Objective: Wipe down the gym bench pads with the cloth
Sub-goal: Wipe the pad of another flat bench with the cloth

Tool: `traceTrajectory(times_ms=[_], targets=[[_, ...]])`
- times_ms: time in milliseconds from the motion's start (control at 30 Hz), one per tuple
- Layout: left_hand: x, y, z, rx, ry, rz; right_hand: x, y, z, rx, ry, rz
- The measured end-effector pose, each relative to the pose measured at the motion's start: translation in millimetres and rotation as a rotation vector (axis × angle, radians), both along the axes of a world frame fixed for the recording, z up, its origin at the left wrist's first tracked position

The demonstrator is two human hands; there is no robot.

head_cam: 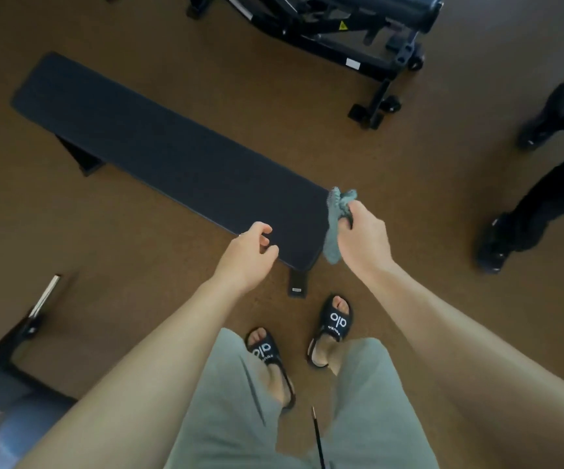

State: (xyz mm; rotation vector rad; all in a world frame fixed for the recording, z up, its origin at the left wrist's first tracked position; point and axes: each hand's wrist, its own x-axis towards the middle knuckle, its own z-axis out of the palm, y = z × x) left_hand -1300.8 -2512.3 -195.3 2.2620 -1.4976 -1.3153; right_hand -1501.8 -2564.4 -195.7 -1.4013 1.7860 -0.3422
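Head view: the right hand (363,236) is gripping the bunched cloth (336,225) at the near right corner of the pad (158,154), probably so wiping can start from that end. The left hand (251,253) is hovering over the pad's near edge, fingers loosely curled and holding nothing, possibly touching it; blur hides contact. The pad is running far-left, with open floor (273,96) along both long edges. A second bench (341,32) is standing far right.

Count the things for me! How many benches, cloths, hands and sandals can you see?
Benches: 2, flat bench, folding bench
Cloths: 1, cloth
Hands: 2, left hand, right hand
Sandals: 2
Total: 7
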Motion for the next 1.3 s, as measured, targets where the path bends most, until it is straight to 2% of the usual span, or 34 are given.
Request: traceTrajectory(times_ms=[133,267,400,533,667,933,1167,1300], targets=[[16.2,-34.8,-84.8,-0.039,-0.131,-0.048,23.8,-21.5,-85.5,-0.226,0.150,0.151],[40.2,-68.3,-190.6,-0.149,-0.253,-0.172,57.3,-5.6,-200.6,-0.163,0.307,0.472],[55.2,-93.9,-286.7,-0.396,-0.342,-0.307,86.7,-2.9,-288.6,-0.218,0.447,0.407],[60.0,-105.8,-347.0,-0.682,-0.388,-0.252,109.5,-17.3,-342.7,-0.237,0.572,0.301],[61.4,-104.2,-363.3,-0.827,-0.400,-0.211,119.7,-29.1,-357.0,-0.284,0.633,0.273],[65.4,-106.3,-358.9,-0.831,-0.325,-0.195,110.5,-91.5,-349.8,-0.300,0.635,0.267],[69.1,-106.1,-361.4,-0.841,-0.275,-0.204,139.9,29.7,-344.8,-0.301,0.577,0.250],[69.4,-104.2,-362.6,-0.835,-0.264,-0.210,121.1,6.5,-346.8,-0.294,0.583,0.287]])
